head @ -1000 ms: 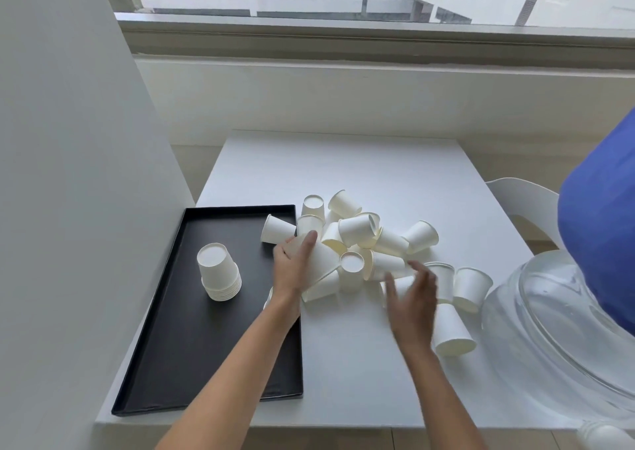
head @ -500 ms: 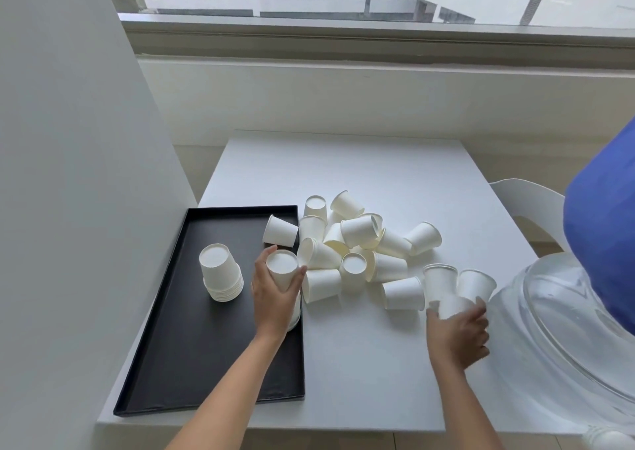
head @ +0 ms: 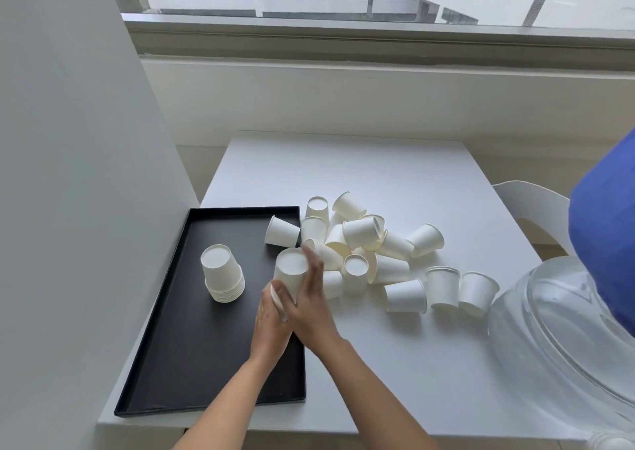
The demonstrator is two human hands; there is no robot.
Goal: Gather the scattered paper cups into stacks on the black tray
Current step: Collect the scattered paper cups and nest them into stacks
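Both your left hand (head: 271, 312) and right hand (head: 311, 307) have fingers closed around an inverted cup stack (head: 290, 274) (mid-nesting, likely) at the black tray (head: 192, 346)'s right edge; next, set it down squarely.

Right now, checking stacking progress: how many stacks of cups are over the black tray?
2: a finished upside-down white paper cup stack standing on the black tray, and a second stack held between both hands at the tray's right edge.

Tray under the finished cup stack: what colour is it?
Black, plain and matte; the tray shows clearly in the head view.
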